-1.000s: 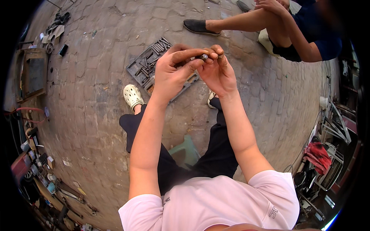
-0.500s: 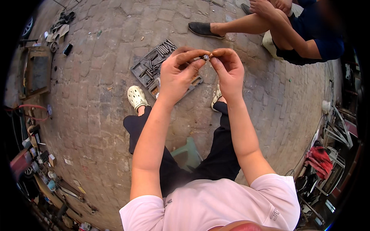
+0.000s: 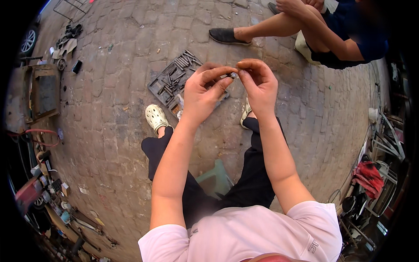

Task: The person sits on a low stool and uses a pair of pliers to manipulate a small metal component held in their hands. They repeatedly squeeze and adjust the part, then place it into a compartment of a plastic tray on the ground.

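Note:
A small round metal piece [image 3: 234, 75] with a pale, shiny end is held up in front of me, above the ground. My left hand [image 3: 201, 91] is closed, pinching it between thumb and fingertips. From the other side my right hand [image 3: 262, 87] meets it, its thumb and forefinger pressed together at the piece's upper edge. What kind of part it is, I cannot make out. Beneath and left of my hands lies an open grey tool tray [image 3: 153, 88] on the paving. Dark metal rods or bits [image 3: 185, 60] lie in it, some in a row, others jumbled; my left hand covers part of it.
Another person [image 3: 349, 50] sits at the far right, one shoe [image 3: 227, 36] stretched toward the tray. A green plastic seat [image 3: 216, 177] shows between my legs. Tools and scrap [image 3: 65, 205] line the left; a red cloth [image 3: 369, 179] and metal frames stand right.
Both hands have come slightly lower in view, still together at the small metal piece. The right fingertips have shifted to its upper edge. The whole view has moved a little.

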Demonstrator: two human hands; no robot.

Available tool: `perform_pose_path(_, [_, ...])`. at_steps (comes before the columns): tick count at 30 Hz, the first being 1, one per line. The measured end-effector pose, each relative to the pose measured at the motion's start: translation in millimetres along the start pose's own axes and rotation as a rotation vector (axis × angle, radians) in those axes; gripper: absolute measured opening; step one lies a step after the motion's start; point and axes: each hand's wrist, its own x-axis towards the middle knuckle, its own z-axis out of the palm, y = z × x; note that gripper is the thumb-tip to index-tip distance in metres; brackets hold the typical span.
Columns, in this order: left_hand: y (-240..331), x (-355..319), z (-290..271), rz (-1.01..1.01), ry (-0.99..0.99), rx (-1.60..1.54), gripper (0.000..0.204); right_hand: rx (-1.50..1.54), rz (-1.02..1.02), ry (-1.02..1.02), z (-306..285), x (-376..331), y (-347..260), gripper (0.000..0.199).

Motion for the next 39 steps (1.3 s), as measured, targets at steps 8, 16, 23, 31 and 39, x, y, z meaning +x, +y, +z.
perform_pose_path(8, [-4.3, 0.7, 4.2, -0.005, -0.009, 0.031, 0.018, 0.061, 0.075, -0.025, -6.2, -2.4, -0.5, 0.014])
perform_pose_path(16, [-8.1, 1.7, 3.3, 0.037, -0.032, 0.051, 0.018, 0.123, 0.124, -0.029, 0.1, -1.9, -3.6, 0.019])
perform_pose_path(23, [-3.6, 2.4, 4.0, -0.029, -0.005, -0.008, 0.018, 0.093, 0.152, -0.070, -5.1, 0.5, 4.2, 0.016])
perform_pose_path(31, [-6.3, 4.6, 3.6, 0.020, 0.079, -0.073, 0.018, 0.329, 0.333, -0.057, -4.0, -2.3, 7.9, 0.010])
perform_pose_path(39, [-3.2, 2.4, 5.3, 0.042, 0.104, 0.143, 0.016, 0.395, 0.397, -0.011, -0.4, -4.0, 8.5, 0.012])
